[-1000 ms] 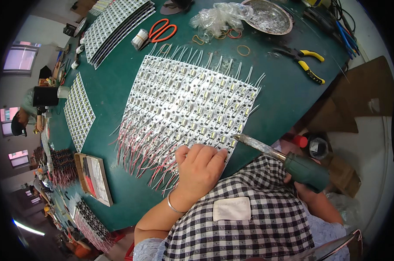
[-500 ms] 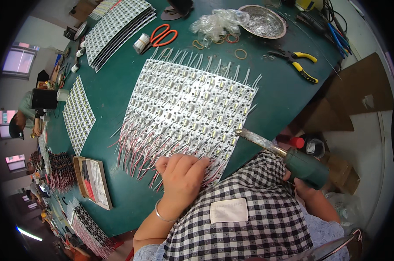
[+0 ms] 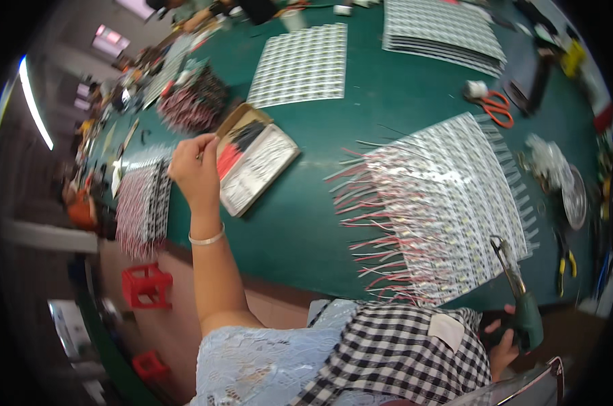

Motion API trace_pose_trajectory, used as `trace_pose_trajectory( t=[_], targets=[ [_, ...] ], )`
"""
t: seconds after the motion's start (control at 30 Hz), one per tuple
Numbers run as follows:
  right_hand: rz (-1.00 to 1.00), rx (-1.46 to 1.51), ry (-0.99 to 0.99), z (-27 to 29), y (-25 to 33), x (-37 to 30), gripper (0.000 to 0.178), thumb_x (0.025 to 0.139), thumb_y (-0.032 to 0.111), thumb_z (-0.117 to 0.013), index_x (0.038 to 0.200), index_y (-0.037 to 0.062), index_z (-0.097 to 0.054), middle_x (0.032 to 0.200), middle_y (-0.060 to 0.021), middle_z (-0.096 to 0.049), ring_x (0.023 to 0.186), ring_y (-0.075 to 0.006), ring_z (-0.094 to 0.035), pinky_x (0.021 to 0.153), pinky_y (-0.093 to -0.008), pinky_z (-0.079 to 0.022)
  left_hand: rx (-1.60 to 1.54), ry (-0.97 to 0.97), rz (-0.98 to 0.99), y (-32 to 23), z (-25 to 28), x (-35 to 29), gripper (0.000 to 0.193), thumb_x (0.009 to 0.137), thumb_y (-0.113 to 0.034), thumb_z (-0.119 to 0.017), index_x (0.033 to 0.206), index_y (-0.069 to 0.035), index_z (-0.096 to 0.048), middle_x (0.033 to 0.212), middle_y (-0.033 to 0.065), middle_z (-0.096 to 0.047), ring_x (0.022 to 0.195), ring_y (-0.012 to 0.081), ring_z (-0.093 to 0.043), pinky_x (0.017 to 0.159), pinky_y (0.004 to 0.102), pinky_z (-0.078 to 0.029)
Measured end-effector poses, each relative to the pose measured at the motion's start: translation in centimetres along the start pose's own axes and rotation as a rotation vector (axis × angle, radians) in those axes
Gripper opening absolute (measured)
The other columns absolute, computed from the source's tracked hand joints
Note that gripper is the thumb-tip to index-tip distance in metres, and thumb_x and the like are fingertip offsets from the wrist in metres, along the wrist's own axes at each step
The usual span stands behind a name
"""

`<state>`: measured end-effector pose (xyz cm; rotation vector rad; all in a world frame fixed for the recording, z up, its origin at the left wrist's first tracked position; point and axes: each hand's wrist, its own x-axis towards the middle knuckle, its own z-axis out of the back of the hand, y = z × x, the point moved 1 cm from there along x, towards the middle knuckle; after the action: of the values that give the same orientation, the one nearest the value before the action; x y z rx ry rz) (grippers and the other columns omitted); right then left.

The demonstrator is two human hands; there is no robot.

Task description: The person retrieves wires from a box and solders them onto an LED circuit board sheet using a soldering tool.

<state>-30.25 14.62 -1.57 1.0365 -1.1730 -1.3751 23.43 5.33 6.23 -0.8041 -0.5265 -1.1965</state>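
My left hand (image 3: 196, 169) is raised over the left side of the table, its thumb and fingers pinched together. Whatever they may hold is too small to make out. Beside it lies an open cardboard box (image 3: 237, 120) of thin black, red (image 3: 229, 161) and white pieces (image 3: 262, 161). My right hand (image 3: 502, 345) grips a green heat gun (image 3: 527, 321) by its handle, low at the right. The gun's metal nozzle points over the near right part of a sheet of small circuit boards (image 3: 448, 196). Red and white wires (image 3: 370, 227) stick out along that sheet's left edge.
Orange-handled scissors (image 3: 497, 109), a clear plastic bag (image 3: 549, 157), a metal dish (image 3: 576, 196) and yellow-handled pliers (image 3: 566, 264) lie to the right. Further board sheets (image 3: 303, 64) and a stack (image 3: 445, 34) lie behind. Wired bundles (image 3: 142, 210) sit left; red stools (image 3: 147, 285) stand below.
My left hand has left the wires at the sheet's near edge and moved out left to the box. The view has swung left. My right hand still holds the heat gun.
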Motion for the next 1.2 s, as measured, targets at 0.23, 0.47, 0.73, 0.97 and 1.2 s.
trace_pose_trajectory(
  t=[0.23,0.47,0.73,0.97,1.2],
  targets=[
    [0.039,-0.020,0.066,-0.6,0.1,1.6,0.050,0.086,0.026,-0.052,0.120,-0.0068,-0.037,0.112,-0.0186,-0.051,0.061,-0.0162,-0.055,0.058,-0.0272,-0.045,-0.130,0.189,0.387,10.7,-3.9,-0.6,0.012,0.074,-0.015,-0.066,0.081,-0.005,-0.067,0.072,0.0077,-0.062,0.065,0.0188,-0.058,0.061,0.0259,-0.044],
    [0.109,-0.146,0.107,-1.9,2.6,1.2,0.042,0.090,0.023,-0.043,0.119,-0.0073,-0.038,0.109,-0.0175,-0.052,0.062,-0.0173,-0.056,0.057,-0.0271,-0.045,-0.127,0.470,0.427,10.8,-8.0,0.0,0.019,0.074,-0.022,-0.065,0.084,-0.006,-0.068,0.073,0.0108,-0.065,0.070,0.0230,-0.061,0.063,0.0341,-0.045],
    [0.074,-0.116,0.018,-2.2,2.3,1.9,0.053,0.085,0.032,-0.055,0.117,-0.0076,-0.039,0.109,-0.0187,-0.053,0.058,-0.0169,-0.055,0.055,-0.0267,-0.045,0.013,0.705,0.086,3.7,-6.4,-2.3,0.020,0.071,-0.017,-0.064,0.086,-0.004,-0.068,0.083,0.0156,-0.062,0.081,0.0290,-0.059,0.074,0.0373,-0.046],
    [0.030,-0.144,0.014,-2.0,1.7,1.3,0.041,0.089,0.026,-0.044,0.117,-0.0046,-0.042,0.072,-0.0107,-0.057,0.062,-0.0153,-0.054,0.063,-0.0273,-0.043,0.297,0.624,-0.002,1.8,-8.1,-3.3,0.010,0.070,-0.009,-0.057,0.075,-0.003,-0.064,0.079,0.0162,-0.061,0.081,0.0327,-0.058,0.072,0.0412,-0.046],
    [0.028,-0.142,0.036,-2.1,1.4,1.5,0.040,0.090,0.025,-0.043,0.117,-0.0045,-0.041,0.080,-0.0119,-0.058,0.062,-0.0157,-0.054,0.063,-0.0279,-0.044,0.122,0.468,0.003,3.0,-8.1,-4.3,0.012,0.073,-0.010,-0.058,0.082,-0.004,-0.064,0.077,0.0153,-0.060,0.077,0.0316,-0.058,0.069,0.0403,-0.046]
  ],
)
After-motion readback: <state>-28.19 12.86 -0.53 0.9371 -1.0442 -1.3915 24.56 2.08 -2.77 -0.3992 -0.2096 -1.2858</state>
